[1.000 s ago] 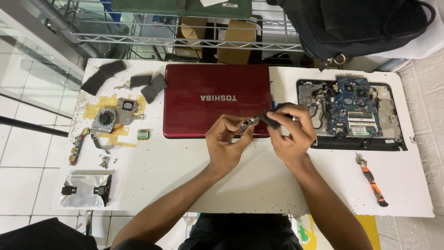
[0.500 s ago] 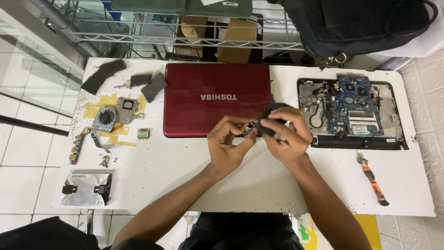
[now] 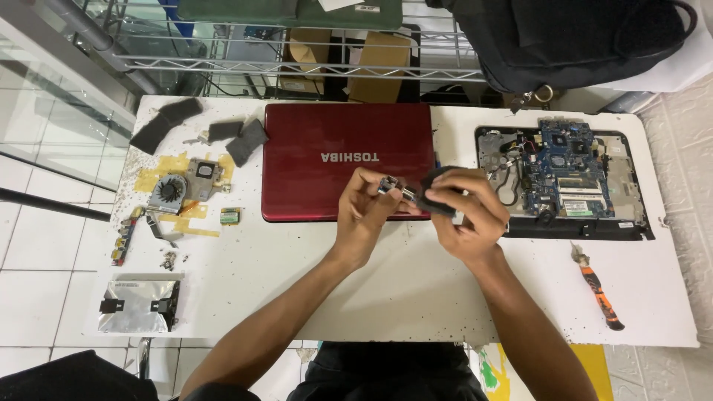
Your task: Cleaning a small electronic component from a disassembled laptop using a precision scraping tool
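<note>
My left hand (image 3: 365, 215) pinches a small metal laptop part (image 3: 394, 188) just above the table, in front of the closed red laptop lid (image 3: 327, 141). Beside it, my right hand (image 3: 464, 219) grips a dark piece of foam or cloth (image 3: 431, 194) that presses against the end of the small part. Both hands meet over the lid's front right corner. The fingers hide most of the part.
The white table (image 3: 416, 297) holds an opened laptop base with a blue circuit board (image 3: 568, 174) at the right, an orange-handled tool (image 3: 598, 293), a cooling fan (image 3: 169, 189), dark foam pads (image 3: 223, 137), a silver drive (image 3: 137, 303). A black bag (image 3: 572, 37) hangs behind.
My right hand has closed more tightly over the dark piece and shifted slightly left against the small part. My left hand has kept its place.
</note>
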